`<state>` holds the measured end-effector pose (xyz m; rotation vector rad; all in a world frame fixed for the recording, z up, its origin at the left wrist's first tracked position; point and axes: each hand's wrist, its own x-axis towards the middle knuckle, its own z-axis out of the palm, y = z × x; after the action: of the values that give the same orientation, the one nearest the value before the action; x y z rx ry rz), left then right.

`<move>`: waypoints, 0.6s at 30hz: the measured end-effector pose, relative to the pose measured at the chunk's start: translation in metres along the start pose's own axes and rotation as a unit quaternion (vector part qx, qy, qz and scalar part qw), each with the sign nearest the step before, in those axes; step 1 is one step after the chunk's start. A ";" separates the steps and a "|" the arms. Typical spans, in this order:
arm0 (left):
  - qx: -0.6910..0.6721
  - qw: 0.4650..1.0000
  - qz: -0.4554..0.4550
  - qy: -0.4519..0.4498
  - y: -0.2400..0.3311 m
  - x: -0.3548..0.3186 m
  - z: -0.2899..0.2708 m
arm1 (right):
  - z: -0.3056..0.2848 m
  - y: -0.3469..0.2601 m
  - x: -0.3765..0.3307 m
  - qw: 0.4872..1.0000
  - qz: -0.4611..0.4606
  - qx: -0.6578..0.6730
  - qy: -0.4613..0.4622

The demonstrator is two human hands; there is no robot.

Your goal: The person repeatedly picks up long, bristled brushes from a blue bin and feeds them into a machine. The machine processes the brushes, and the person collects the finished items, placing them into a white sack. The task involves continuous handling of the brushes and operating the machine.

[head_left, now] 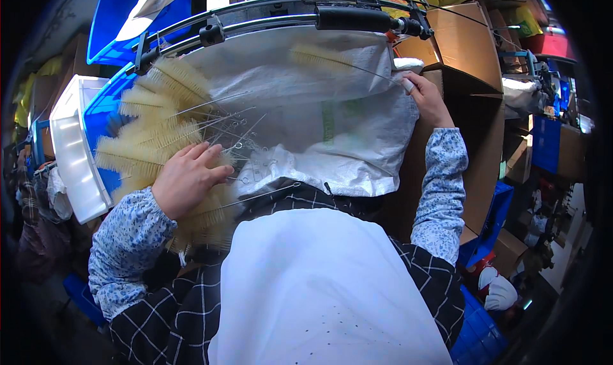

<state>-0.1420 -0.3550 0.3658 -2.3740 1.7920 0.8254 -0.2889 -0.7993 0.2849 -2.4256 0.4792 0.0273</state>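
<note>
Cream-bristled bottle brushes [150, 132] with twisted wire handles lie in a pile at the left, their looped ends pointing toward the middle. My left hand [195, 176] rests on the near part of this pile, fingers stretched out over the bristles and wires. At the upper right, my right hand [426, 97] is closed in a pinch on the wire end of a single bottle brush [317, 57]. That brush reaches leftward over a white woven sack [281, 103] spread in front of me. White wrapping shows around a digit of the right hand.
A black-gripped metal bar frame [354, 20] runs along the sack's far edge. An open cardboard box [469, 45] stands beside my right arm. To the left are a white plastic tray [75, 148] and a blue bin [105, 36] with a white cloth item on it.
</note>
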 end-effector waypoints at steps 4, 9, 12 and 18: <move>-0.030 0.999 -0.025 0.019 0.002 -0.013 -0.014 | 0.022 -0.033 0.020 0.948 -0.080 -0.247 0.184; -0.017 0.993 -0.051 0.107 0.019 -0.012 -0.046 | 0.079 -0.104 0.034 0.928 -0.206 -0.245 0.192; 0.036 0.986 -0.090 0.138 0.025 -0.022 -0.059 | 0.113 -0.085 0.055 0.901 -0.292 -0.293 0.130; 0.139 0.937 -0.269 0.174 0.021 -0.055 -0.075 | 0.113 -0.066 0.056 0.891 -0.322 -0.310 0.083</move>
<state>-0.1427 -0.3397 0.4598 -2.7114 1.1179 0.0852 -0.2026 -0.7014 0.2283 -3.1145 -0.3499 -0.3668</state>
